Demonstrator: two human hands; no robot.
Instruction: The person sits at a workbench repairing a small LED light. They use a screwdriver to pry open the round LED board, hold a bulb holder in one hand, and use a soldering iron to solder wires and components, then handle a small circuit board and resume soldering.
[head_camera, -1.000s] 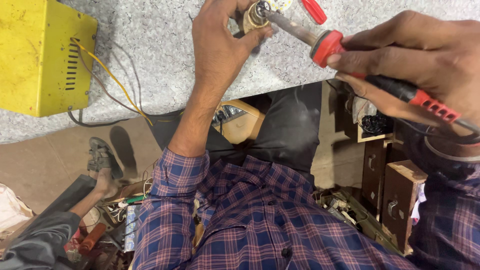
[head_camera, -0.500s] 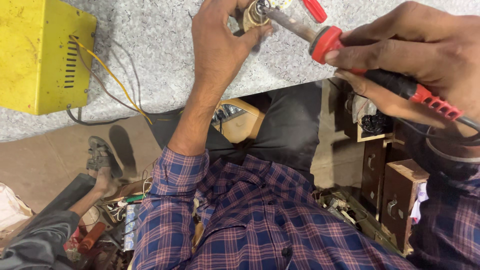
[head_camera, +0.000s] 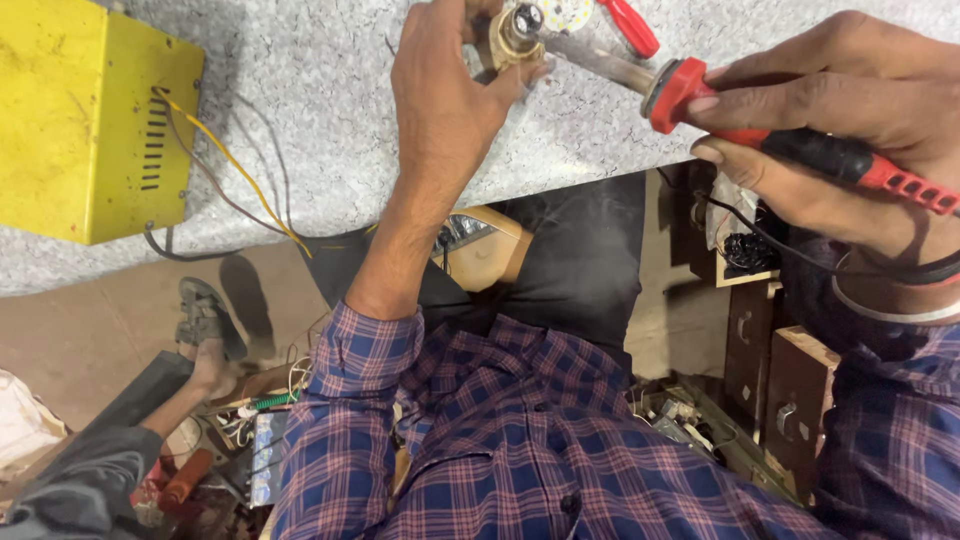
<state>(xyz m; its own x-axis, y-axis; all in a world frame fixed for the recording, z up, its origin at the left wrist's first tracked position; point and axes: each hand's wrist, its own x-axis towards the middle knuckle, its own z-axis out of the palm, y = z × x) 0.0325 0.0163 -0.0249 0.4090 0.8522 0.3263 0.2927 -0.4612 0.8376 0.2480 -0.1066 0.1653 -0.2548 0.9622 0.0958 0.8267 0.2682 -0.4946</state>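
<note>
Holding a small bulb base (head_camera: 515, 35) in left hand (head_camera: 445, 95), right hand (head_camera: 840, 130) grips soldering iron (head_camera: 700, 90).

We see a speckled grey stone countertop (head_camera: 330, 110) carrying a yellow metal box (head_camera: 85, 120) with trailing wires (head_camera: 235, 175), and a red-handled tool (head_camera: 630, 25) near its far edge.

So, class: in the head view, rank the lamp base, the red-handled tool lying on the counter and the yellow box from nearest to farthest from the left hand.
1. Lamp base: pinched in the left hand, at the counter's top edge.
2. Red-handled tool: lying just right of the base.
3. Yellow box: far left on the counter.
</note>
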